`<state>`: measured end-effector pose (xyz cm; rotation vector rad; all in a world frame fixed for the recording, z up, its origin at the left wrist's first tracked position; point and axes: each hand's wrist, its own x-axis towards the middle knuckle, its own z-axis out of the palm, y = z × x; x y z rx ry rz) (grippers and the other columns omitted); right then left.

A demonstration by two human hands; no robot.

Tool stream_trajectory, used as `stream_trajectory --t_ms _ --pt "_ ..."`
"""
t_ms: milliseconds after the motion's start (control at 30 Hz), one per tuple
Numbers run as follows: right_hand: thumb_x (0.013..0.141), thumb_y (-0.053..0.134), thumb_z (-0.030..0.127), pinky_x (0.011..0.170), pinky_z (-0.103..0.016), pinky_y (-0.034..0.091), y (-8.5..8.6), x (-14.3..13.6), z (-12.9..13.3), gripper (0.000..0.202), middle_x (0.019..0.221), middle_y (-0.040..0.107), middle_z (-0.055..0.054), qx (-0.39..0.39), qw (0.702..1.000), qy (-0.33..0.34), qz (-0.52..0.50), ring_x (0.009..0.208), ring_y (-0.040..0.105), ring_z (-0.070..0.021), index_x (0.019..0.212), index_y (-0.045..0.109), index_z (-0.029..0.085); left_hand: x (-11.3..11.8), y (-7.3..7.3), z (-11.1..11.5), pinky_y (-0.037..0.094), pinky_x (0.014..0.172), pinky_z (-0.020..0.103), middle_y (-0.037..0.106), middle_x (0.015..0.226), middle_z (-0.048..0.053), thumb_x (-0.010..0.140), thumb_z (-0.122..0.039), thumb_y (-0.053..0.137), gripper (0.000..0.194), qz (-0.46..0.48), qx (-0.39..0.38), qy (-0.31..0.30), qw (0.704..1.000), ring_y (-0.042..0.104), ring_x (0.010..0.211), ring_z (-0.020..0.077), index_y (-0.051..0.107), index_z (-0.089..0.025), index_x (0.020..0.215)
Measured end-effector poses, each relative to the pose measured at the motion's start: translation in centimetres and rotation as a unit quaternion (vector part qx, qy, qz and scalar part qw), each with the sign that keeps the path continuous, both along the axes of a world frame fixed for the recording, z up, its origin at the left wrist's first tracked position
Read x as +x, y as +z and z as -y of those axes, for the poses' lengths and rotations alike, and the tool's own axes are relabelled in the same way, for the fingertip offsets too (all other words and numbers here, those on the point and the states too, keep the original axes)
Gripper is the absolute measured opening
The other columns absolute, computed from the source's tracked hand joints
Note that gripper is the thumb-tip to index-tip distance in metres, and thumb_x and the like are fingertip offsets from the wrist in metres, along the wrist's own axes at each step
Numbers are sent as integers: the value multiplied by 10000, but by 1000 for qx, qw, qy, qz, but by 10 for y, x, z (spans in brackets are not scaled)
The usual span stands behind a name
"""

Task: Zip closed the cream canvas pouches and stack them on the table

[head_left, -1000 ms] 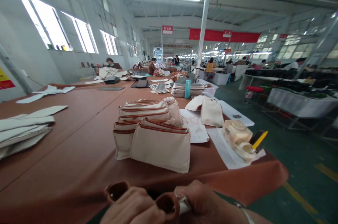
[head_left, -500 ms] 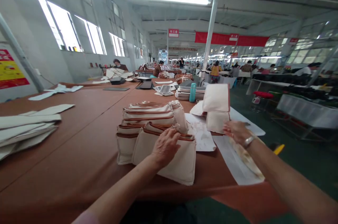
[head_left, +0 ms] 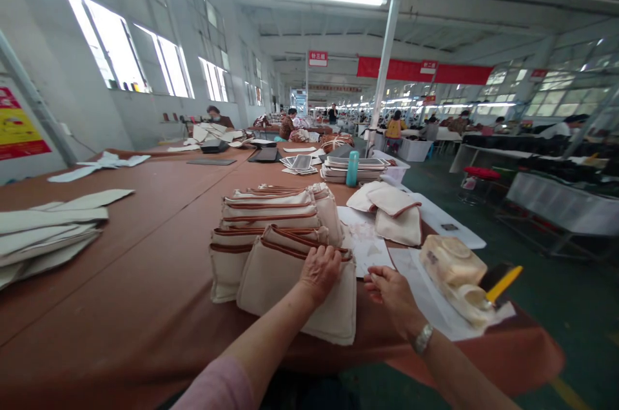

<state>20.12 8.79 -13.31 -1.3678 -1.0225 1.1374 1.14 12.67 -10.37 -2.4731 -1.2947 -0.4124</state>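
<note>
A cream fabric pouch with brown edging (head_left: 285, 278) stands at the front of a row of similar pouches (head_left: 271, 210) on the table. My left hand (head_left: 320, 273) is closed over its top edge near the right corner. Just right of that pouch hovers my right hand (head_left: 393, 297), its fingers loosely bent and apart, with nothing visible in them. Beyond it lie loose cream fabric pieces with brown edges (head_left: 399, 226), beside stained white paper (head_left: 370, 245).
At the right table corner sit a plastic tub (head_left: 453, 260) and a yellow-handled brush (head_left: 505, 284). A teal bottle (head_left: 353, 169) stands behind the pouches. Cream strips (head_left: 53, 229) lie on the left of the brown-covered table (head_left: 145, 268). Several people work farther back.
My right hand has come left and nearer from the cream pieces, and the upright piece now lies flat. My left hand has slid right along the pouch's top edge.
</note>
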Motion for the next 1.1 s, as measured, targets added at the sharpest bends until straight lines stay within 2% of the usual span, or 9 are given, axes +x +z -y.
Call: stream_trajectory --t_ms 200,300,433,600,700,800,900,1000,1100 --pt "829 571 419 661 -316 534 33 -4 6 334 952 709 -111 87 996 27 18 804 682 -213 1033 607 158 -19 -1 31 425 745 321 596 909 54 944 -190 513 97 -5 -1 -46 999 564 860 199 610 -189 942" --pt "868 570 413 718 -324 549 51 -21 4 323 984 707 -97 94 985 138 36 830 680 -207 1048 632 151 -29 -2 47 431 734 323 607 954 57 975 -181 444 179 -6 -4 -65 998 576 858 198 599 -215 1056" --pt "916 614 315 729 -343 567 62 -56 -17 244 1035 675 -64 19 952 285 110 844 666 -189 1086 633 142 -31 1 72 439 679 300 632 979 73 980 -187 413 208 -2 -23 -85 996 610 833 196 592 -195 1087" --pt "943 585 307 828 -415 554 61 -71 -42 284 1188 613 -77 -57 931 306 189 992 633 -241 1181 592 152 -56 31 140 383 557 251 613 777 0 931 -204 475 104 0 -64 -153 986 577 637 137 578 -205 917" --pt "943 587 303 834 -425 551 61 -69 -39 296 1198 608 -84 -60 929 302 207 1000 631 -238 1198 580 153 -88 60 180 308 513 243 560 710 5 921 -191 470 118 116 -112 -189 969 499 577 119 560 -193 845" --pt "940 590 304 856 -439 539 68 -75 -20 291 1217 599 -88 -21 931 305 199 1024 621 -243 1192 584 158 -116 88 202 324 584 214 514 747 10 913 -258 521 138 276 -233 -169 917 471 659 117 526 -180 798" --pt "943 544 208 964 -414 469 81 -85 20 234 1221 602 -110 42 934 315 161 1102 581 -236 1163 595 147 -127 107 212 327 626 205 419 744 -17 906 -294 543 209 388 -402 -108 822 384 690 115 441 -180 763" --pt "902 481 126 959 -324 455 96 -92 77 292 1161 654 -72 83 920 370 93 1078 597 -201 1164 599 178 -123 116 215 318 633 201 351 753 -27 864 -250 552 166 454 -504 -91 729 324 703 113 428 -181 779" --pt "858 559 172 866 -299 467 102 -92 127 315 1097 667 -58 79 877 468 -74 993 610 -198 1169 606 190 -116 117 216 306 624 200 371 756 -27 767 -140 541 65 474 -536 -91 693 327 704 111 491 -168 799"
